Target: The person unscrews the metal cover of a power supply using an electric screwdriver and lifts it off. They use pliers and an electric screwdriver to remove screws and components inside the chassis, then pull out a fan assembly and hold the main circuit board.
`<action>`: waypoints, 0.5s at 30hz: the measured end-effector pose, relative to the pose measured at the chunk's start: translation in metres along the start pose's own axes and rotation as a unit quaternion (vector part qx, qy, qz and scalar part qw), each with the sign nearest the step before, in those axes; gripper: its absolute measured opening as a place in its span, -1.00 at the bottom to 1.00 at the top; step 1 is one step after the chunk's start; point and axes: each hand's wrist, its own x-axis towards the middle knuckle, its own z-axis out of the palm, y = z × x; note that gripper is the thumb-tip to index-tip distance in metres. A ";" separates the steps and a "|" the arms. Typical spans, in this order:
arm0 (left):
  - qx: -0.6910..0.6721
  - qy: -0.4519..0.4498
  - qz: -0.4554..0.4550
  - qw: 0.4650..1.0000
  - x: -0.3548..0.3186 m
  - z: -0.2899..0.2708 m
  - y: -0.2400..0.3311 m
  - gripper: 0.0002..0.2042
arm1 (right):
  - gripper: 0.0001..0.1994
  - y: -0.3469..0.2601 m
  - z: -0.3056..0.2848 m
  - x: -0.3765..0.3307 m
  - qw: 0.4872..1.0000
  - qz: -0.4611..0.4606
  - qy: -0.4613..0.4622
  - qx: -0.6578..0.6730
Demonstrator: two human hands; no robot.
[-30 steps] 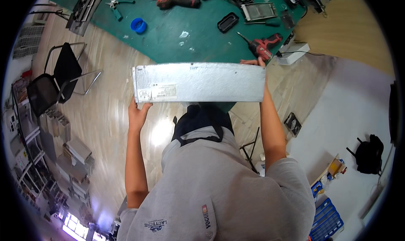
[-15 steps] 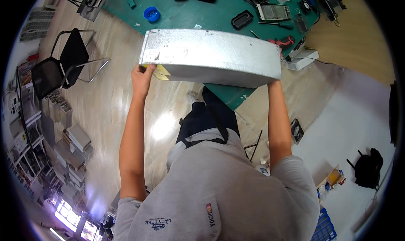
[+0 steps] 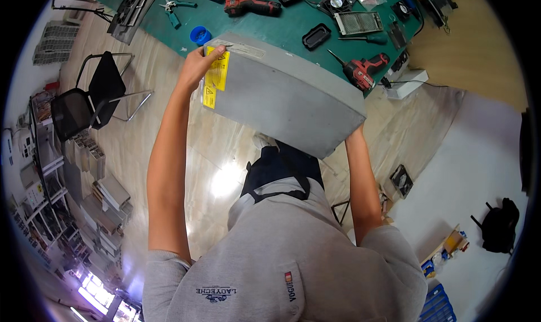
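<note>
In the head view, the box is up in the hands, tilted before the table's near side, apparently lifted, not set down; its visible faces are closed. The left hand grips its left end, thumb on top; the right hand's fingers are hidden, grip unclear. A cup and drill crowd the table's left and right edges, a tray between.

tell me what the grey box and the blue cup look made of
The grey box looks like sheet metal, satin and perhaps painted: flat faces, crisp edges. The blue cup is probably plastic, smooth, given its even, saturated colour.
</note>
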 end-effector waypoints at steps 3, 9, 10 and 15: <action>0.054 -0.040 -0.043 0.997 0.022 0.012 -0.005 -0.32 | -0.53 0.011 -0.031 -0.007 1.000 0.005 -0.011 0.005; 0.109 -0.094 -0.067 0.987 0.037 0.040 0.033 -0.34 | -0.54 0.013 -0.046 -0.012 0.997 0.009 0.032 -0.063; 0.112 -0.089 -0.057 0.988 0.040 0.044 0.034 -0.33 | -0.54 0.011 -0.050 -0.008 0.995 -0.001 0.026 -0.091; 0.119 -0.082 -0.053 0.988 0.056 0.058 0.033 -0.32 | -0.50 0.003 -0.051 0.007 0.988 0.028 0.149 0.000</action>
